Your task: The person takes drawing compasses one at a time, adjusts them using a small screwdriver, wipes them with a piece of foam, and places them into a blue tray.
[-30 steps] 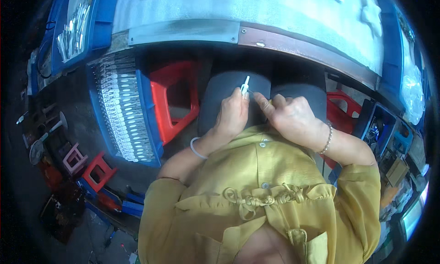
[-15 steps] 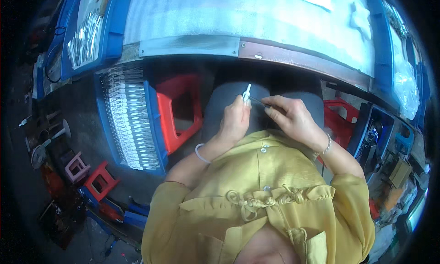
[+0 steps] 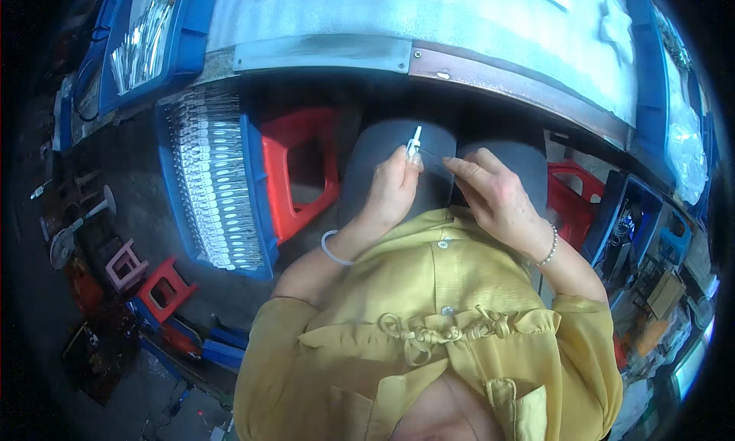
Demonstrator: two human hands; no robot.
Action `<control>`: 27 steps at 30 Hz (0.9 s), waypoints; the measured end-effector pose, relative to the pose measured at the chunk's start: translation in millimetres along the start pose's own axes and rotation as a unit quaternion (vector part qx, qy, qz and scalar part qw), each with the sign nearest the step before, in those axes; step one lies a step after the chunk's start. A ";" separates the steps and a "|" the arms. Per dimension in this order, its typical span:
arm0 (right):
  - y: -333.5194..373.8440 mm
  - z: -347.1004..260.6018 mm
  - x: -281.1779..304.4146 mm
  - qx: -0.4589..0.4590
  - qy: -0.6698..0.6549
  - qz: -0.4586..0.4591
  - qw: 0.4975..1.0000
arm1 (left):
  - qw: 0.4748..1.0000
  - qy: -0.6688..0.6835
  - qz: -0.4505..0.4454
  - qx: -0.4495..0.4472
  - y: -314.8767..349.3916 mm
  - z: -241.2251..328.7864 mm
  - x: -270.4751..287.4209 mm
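Above my lap, my left hand (image 3: pixel 392 187) is closed around a small white plastic piece (image 3: pixel 415 140) whose narrow tip points away from me. From that piece a thin, dark wire-like strand (image 3: pixel 432 155) runs rightward. Its other end reaches the fingertips of my right hand (image 3: pixel 492 187), which pinch it between thumb and forefinger. The two hands are a short gap apart. My fingers hide the lower part of the white piece, and the strand is too fine to name its kind.
The worktable (image 3: pixel 329 54) edge runs just beyond my knees. To my left stand a blue crate (image 3: pixel 260 200) with rows of white pieces and a red stool (image 3: pixel 277 181). Another blue bin (image 3: pixel 191 43) sits at the table's left, and a blue bin (image 3: pixel 649 73) at its right.
My right hand has drawn slightly rightward, away from the left, and more of the strand shows between them. The left hand still holds the white piece. The whole view has shifted a little.
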State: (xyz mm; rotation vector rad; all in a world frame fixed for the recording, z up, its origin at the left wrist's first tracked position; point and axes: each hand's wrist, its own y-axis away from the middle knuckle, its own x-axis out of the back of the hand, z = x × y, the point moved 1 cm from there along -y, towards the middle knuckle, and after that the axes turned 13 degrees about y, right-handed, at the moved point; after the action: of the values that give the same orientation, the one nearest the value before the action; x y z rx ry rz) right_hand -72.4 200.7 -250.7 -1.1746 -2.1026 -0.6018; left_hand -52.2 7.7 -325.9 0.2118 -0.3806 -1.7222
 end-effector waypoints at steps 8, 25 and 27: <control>-7.1 -3.7 -4.7 0.033 0.180 -0.028 0.983 | 0.993 -0.087 0.037 -0.074 -0.6 -5.7 -6.8; -22.2 -4.5 1.8 0.035 0.229 -0.123 0.965 | 0.989 -0.138 0.012 -0.057 -4.5 0.3 -7.0; -22.8 3.6 -7.2 -0.010 0.154 -0.092 0.984 | 0.987 -0.149 0.013 -0.054 -5.7 0.8 -4.6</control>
State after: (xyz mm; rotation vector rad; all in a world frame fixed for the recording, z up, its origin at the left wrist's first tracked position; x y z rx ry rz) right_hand -90.4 187.7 -260.1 -0.8404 -1.9516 -0.8339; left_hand -56.9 13.1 -327.5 -0.1314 -0.5055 -1.7461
